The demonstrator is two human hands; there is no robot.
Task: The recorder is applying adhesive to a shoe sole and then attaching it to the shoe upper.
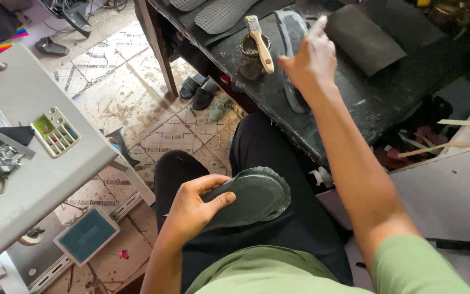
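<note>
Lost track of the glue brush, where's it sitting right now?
The brush rests across the rim of the glue pot on the black bench, upper centre of the head view, just left of the right hand.

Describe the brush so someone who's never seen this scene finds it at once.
Start at the black, stained workbench along the top of the view. Near its left end stands a small grimy pot, just left of the raised right hand. The brush rests across the pot's rim: the only pale wooden-handled thing among dark soles.

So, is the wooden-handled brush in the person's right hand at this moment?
No, the wooden-handled brush rests on the dark glue pot, while the right hand reaches beside it.
</note>
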